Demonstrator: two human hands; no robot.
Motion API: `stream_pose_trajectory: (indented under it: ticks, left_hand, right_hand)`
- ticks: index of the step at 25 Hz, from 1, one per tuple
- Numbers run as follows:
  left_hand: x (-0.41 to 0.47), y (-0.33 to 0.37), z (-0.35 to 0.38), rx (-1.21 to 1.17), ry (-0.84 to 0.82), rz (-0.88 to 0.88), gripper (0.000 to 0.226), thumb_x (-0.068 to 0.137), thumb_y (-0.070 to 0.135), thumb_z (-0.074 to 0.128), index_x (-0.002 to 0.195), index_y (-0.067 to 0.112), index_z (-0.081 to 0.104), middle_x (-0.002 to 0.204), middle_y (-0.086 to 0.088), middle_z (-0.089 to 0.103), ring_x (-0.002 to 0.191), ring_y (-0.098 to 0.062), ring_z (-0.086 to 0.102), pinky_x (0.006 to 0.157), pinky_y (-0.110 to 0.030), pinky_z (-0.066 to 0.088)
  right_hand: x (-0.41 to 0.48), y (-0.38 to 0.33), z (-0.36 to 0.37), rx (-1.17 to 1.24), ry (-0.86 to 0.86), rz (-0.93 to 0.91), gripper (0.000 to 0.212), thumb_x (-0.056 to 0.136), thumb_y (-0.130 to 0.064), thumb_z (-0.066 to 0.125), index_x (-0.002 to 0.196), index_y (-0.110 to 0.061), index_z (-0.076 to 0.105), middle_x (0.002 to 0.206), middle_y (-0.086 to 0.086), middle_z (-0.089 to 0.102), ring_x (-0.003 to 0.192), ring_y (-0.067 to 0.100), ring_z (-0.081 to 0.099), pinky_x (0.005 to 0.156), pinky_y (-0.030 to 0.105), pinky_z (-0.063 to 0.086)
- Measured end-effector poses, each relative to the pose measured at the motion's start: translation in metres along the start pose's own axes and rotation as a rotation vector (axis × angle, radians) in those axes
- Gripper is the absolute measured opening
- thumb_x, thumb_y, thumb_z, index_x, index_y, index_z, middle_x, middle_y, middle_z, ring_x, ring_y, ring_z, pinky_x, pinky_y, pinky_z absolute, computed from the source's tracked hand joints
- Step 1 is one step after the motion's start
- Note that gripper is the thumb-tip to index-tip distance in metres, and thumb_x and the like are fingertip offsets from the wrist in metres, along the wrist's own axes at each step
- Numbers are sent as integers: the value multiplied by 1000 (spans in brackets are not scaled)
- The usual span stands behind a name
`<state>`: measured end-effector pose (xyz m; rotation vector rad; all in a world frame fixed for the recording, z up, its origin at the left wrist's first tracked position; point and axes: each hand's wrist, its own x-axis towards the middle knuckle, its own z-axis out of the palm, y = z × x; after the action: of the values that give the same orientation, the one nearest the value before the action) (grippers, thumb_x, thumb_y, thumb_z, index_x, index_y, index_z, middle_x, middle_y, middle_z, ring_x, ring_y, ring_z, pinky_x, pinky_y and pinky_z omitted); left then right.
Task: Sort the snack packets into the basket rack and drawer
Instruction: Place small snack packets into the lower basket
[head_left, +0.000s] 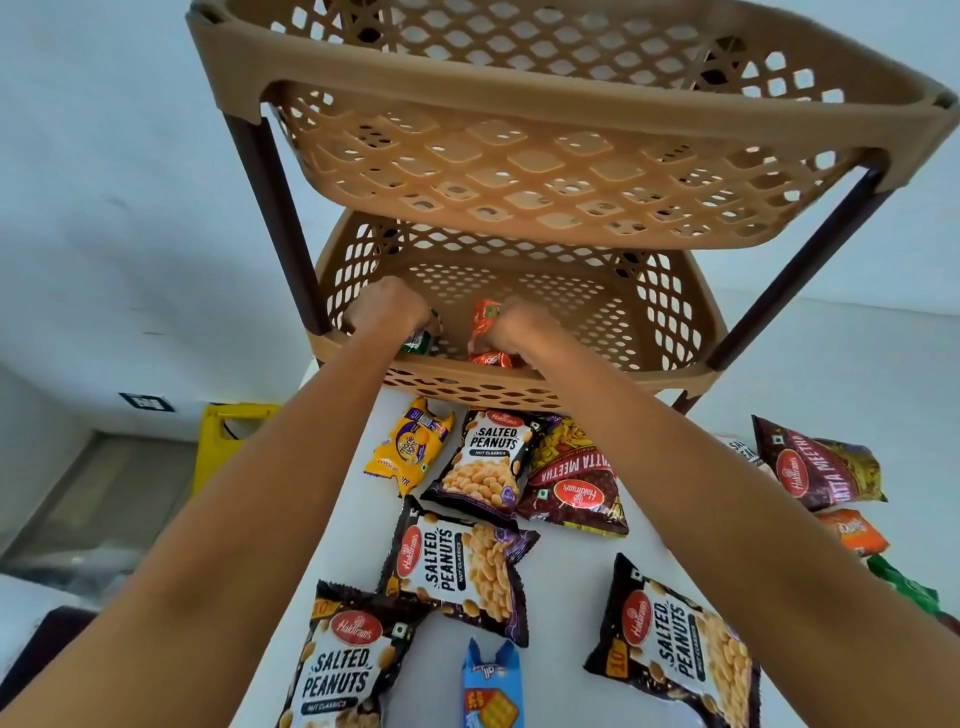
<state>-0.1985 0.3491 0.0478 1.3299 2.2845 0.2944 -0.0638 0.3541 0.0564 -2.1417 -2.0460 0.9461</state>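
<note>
Both arms reach forward over the white desk (571, 582) into the lower basket (649, 322) of a tan plastic basket rack (519, 171) with dark brown posts. The left hand (387, 309) is curled closed just inside the basket's near left corner, gripping a small green packet (422, 340) whose edge shows beneath the fingers. The right hand (519, 327) is closed around an orange packet (484, 322), which stands upright in the middle of the basket; its crumpled lower end sits just behind the front rim. The upper basket above them shows only its lattice underside and rim.

On the desk in front of the rack lie more snacks. A yellow biscuit packet (410, 447) is nearest the rack on the left, and beside it a Salted Peanuts packet (485, 462) overlaps a maroon Khatta Meetha packet (576, 488). A second Salted Peanuts packet (460, 571) lies below these, a third (343, 665) at the lower left, and a fourth (675, 649) at the lower right. A blue biscuit packet (488, 691) lies between the last two at the bottom edge. Beyond the right forearm sit another Khatta Meetha packet (821, 467), an orange snack packet (852, 532) and a green one (904, 584), partly hidden.
</note>
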Motion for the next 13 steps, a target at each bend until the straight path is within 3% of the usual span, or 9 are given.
stream_pose_trajectory:
  ticks: [2, 4, 8, 11, 13]
  left_hand:
    - [-2, -2, -1, -24, 7, 5, 62, 72, 38, 77, 119, 5, 56, 115, -13, 63, 106, -31, 59, 90, -42, 49]
    - [-4, -3, -3, -54, 10, 10, 55, 75, 31, 76, 118, 4, 55, 114, -13, 61, 104, -29, 58, 81, -36, 47]
    - [-10, -4, -5, -175, 91, 90, 32, 82, 21, 69, 108, 6, 59, 101, -10, 61, 86, -22, 55, 71, -33, 45]
    - [-20, -6, -10, -237, 172, 138, 34, 82, 24, 70, 109, 6, 61, 99, -9, 64, 91, -24, 61, 77, -37, 52]
    - [-31, -5, -14, -256, 223, 177, 36, 82, 24, 70, 113, 6, 62, 106, -9, 66, 94, -23, 62, 80, -35, 52]
  right_hand:
    - [-2, -1, 0, -62, -26, -20, 69, 85, -40, 66, 137, -2, 41, 140, 17, 48, 124, 34, 49, 101, 40, 45]
    - [-3, -1, -2, -100, -36, -38, 69, 88, -41, 61, 139, 0, 38, 142, 17, 45, 126, 34, 47, 103, 39, 43]
    - [-3, 4, -5, -154, -19, -35, 72, 88, -46, 58, 139, -1, 37, 139, 19, 48, 124, 34, 49, 103, 40, 43]
    - [-7, 9, -10, -83, 37, -26, 58, 89, -37, 60, 131, 0, 46, 131, 20, 53, 115, 33, 55, 91, 36, 49]
    - [-13, 13, -11, -89, 122, -45, 45, 90, -31, 61, 123, -2, 51, 126, 19, 55, 111, 33, 57, 79, 34, 45]
